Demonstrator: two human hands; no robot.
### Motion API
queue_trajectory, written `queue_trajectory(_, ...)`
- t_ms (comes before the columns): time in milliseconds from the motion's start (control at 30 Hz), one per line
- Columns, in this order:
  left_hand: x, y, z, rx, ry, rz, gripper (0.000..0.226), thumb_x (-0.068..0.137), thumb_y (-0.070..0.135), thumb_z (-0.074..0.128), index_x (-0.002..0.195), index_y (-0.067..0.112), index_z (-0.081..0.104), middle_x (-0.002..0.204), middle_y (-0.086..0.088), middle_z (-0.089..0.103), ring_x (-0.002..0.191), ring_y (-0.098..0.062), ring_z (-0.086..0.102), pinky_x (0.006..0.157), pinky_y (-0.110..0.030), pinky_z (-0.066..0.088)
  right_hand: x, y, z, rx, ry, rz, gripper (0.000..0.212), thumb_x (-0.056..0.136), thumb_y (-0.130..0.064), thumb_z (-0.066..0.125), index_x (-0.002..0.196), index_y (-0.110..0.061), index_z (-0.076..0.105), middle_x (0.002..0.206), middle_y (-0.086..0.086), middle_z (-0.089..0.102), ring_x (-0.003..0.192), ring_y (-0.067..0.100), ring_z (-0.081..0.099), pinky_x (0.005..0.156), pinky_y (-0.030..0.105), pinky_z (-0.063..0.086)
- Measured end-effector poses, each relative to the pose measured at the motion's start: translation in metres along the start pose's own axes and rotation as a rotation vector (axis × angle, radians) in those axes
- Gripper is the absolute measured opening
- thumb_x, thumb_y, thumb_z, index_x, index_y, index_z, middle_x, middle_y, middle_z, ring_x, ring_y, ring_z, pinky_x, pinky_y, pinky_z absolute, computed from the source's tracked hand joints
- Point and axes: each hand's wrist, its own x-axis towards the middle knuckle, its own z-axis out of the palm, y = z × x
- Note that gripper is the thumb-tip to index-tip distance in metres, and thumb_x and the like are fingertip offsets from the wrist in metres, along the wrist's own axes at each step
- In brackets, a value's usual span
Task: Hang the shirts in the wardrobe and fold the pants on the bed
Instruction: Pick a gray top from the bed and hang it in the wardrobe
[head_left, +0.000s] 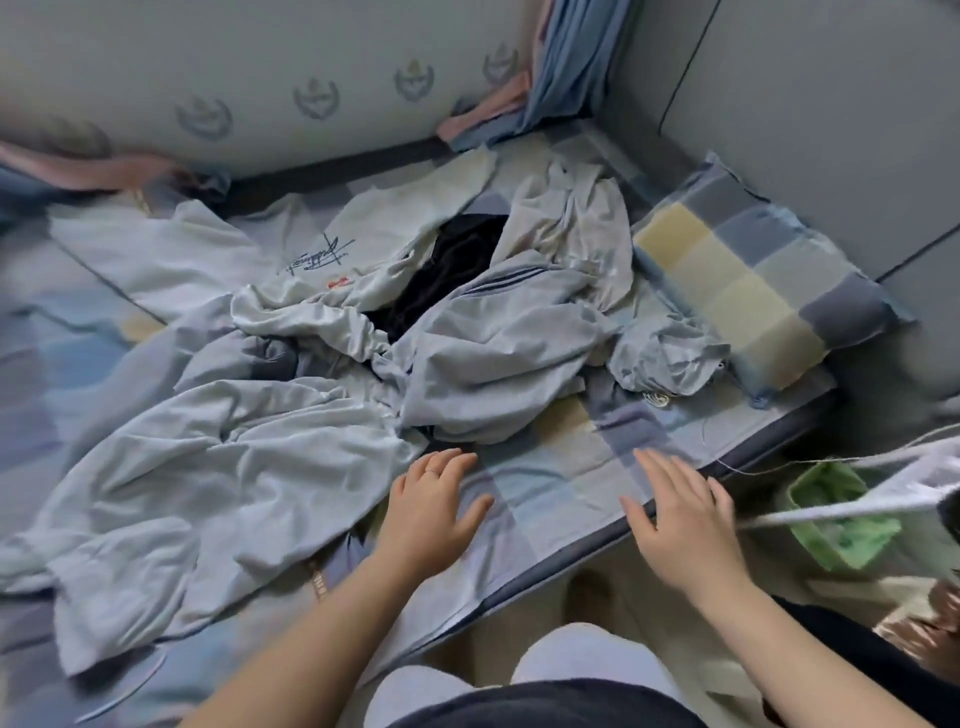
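Observation:
A heap of pale clothes lies on the bed (561, 467). A light shirt with a dark signature print (291, 249) is spread at the back. A black garment (447, 270) shows in the middle of the heap. A pale grey garment with dark stripes (498, 353) is crumpled over it. Another light garment (208, 467) spreads toward the front left. My left hand (431, 509) lies flat on the checked sheet beside that garment's edge, fingers straight. My right hand (680, 514) is spread flat near the bed's front edge. Neither hand holds anything.
A checked pillow (753, 280) lies at the bed's right end against a grey wall. A large patterned cushion (249, 78) stands along the back. A green bin (836, 514) sits on the floor to the right, with a white cord (857, 504) across it.

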Motion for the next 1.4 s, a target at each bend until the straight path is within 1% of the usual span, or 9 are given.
queue_trajectory(333, 0.079, -0.068, 0.093, -0.066, -0.116, -0.306, 0.062, 0.096, 0.061, 0.046, 0.151, 0.033, 0.037, 0.155, 0.01, 0.038, 0.144, -0.016, 0.031, 0.113, -0.039, 0.032, 0.142, -0.017, 0.078, -0.071, -0.236, -0.186, 0.059, 0.101, -0.048, 0.043, 0.155, -0.031, 0.029, 0.16, -0.01, 0.033, 0.148, 0.013, 0.024, 0.118, 0.04, 0.017)
queue_trajectory(633, 0.21, -0.14, 0.194, 0.053, -0.155, -0.318, 0.069, 0.09, 0.052, 0.059, 0.151, 0.037, 0.031, 0.163, -0.002, 0.024, 0.146, -0.026, 0.027, 0.113, -0.043, 0.032, 0.312, -0.052, 0.228, -0.128, -0.392, -0.386, 0.064, 0.098, -0.047, 0.049, 0.153, -0.03, 0.024, 0.157, -0.009, 0.032, 0.145, 0.017, 0.025, 0.112, 0.043, 0.028)
queue_trajectory(767, 0.272, -0.153, 0.257, 0.154, -0.217, -0.126, 0.074, 0.088, 0.037, 0.066, 0.152, 0.035, 0.03, 0.166, -0.003, 0.012, 0.141, -0.031, 0.029, 0.105, -0.043, 0.036, 0.382, -0.035, 0.307, -0.339, -0.5, -0.287, 0.091, 0.09, -0.055, 0.061, 0.156, -0.034, 0.002, 0.167, -0.004, -0.006, 0.153, 0.029, -0.002, 0.113, 0.064, 0.026)
queue_trajectory(867, 0.311, -0.152, 0.303, 0.232, -0.238, -0.076, 0.086, 0.084, 0.041, 0.072, 0.153, 0.04, 0.02, 0.168, -0.001, -0.003, 0.133, -0.037, 0.032, 0.104, -0.05, 0.034, 0.42, -0.014, 0.347, -0.392, -0.574, -0.177, 0.118, 0.077, -0.061, 0.075, 0.154, -0.041, -0.013, 0.163, -0.003, -0.025, 0.151, 0.034, -0.018, 0.108, 0.076, 0.02)
queue_trajectory(967, 0.345, -0.162, 0.336, 0.274, -0.207, -0.235, 0.095, 0.081, 0.055, 0.072, 0.153, 0.044, 0.011, 0.168, 0.002, -0.007, 0.139, -0.04, 0.025, 0.108, -0.063, 0.025, 0.448, 0.005, 0.369, -0.409, -0.524, -0.252, 0.103, 0.082, -0.052, 0.073, 0.155, -0.04, 0.001, 0.164, 0.002, -0.005, 0.151, 0.034, -0.004, 0.107, 0.074, 0.027)
queue_trajectory(1067, 0.37, -0.163, 0.356, 0.273, -0.069, -0.356, 0.06, 0.09, 0.041, 0.063, 0.143, 0.039, 0.037, 0.163, 0.0, 0.021, 0.138, -0.04, 0.031, 0.107, -0.062, 0.027, 0.471, 0.021, 0.38, -0.279, -0.27, -0.334, 0.039, 0.094, -0.027, 0.055, 0.133, -0.025, 0.047, 0.14, 0.006, 0.045, 0.132, 0.033, 0.037, 0.092, 0.056, 0.045)
queue_trajectory(1133, 0.375, -0.157, 0.359, 0.183, 0.003, -0.432, 0.037, 0.093, 0.027, 0.055, 0.13, 0.032, 0.052, 0.152, 0.002, 0.038, 0.13, -0.036, 0.039, 0.103, -0.056, 0.032, 0.477, 0.021, 0.379, -0.194, -0.214, -0.324, 0.017, 0.097, -0.021, 0.046, 0.111, -0.019, 0.056, 0.117, 0.009, 0.061, 0.114, 0.036, 0.051, 0.084, 0.049, 0.04)
queue_trajectory(1267, 0.364, -0.139, 0.334, -0.119, 0.046, -0.601, 0.025, 0.093, 0.018, 0.045, 0.115, 0.025, 0.055, 0.134, 0.001, 0.049, 0.122, -0.032, 0.046, 0.098, -0.048, 0.033, 0.483, 0.01, 0.342, -0.232, -0.132, -0.414, 0.014, 0.1, -0.027, 0.043, 0.094, -0.022, 0.055, 0.091, 0.012, 0.068, 0.092, 0.037, 0.059, 0.086, 0.046, 0.031)
queue_trajectory(1400, 0.341, -0.111, 0.253, -0.221, 0.333, -0.693, 0.028, 0.087, 0.013, 0.048, 0.107, 0.027, 0.061, 0.14, 0.003, 0.045, 0.12, -0.03, 0.045, 0.096, -0.045, 0.031, 0.482, -0.012, 0.247, -0.07, -0.168, -0.566, 0.024, 0.1, -0.036, 0.05, 0.083, -0.021, 0.054, 0.083, 0.011, 0.063, 0.083, 0.038, 0.057, 0.064, 0.041, 0.038)
